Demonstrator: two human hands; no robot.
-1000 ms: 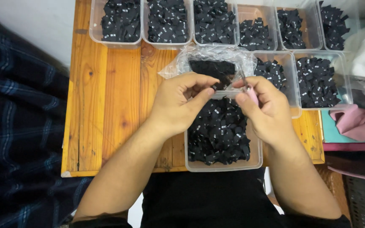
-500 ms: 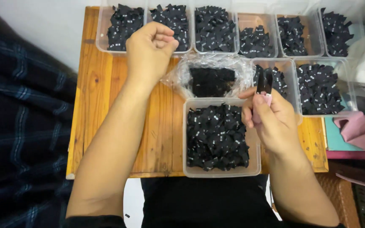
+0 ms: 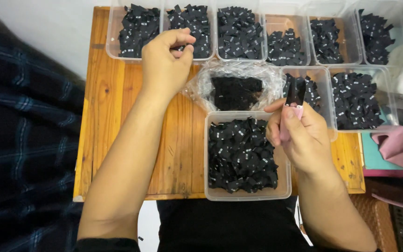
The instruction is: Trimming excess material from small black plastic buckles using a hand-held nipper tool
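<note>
Bright, even overhead light, soft shadows, mild glare on the plastic bag [image 3: 232, 84], edges perhaps slightly soft

Left arm: extended forward, forearm bare; left hand [image 3: 166, 56]: fingers curled, thumb and fingertips pinched together
Right arm: bent, drawn near the body; right hand [image 3: 299, 135]: fingers closed in a pinch, thumb uppermost

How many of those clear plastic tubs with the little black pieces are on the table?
9. Six sit in a row along the far edge, two on the right in the middle row, and one large tub nearest the person. More may lie out of view.
</note>
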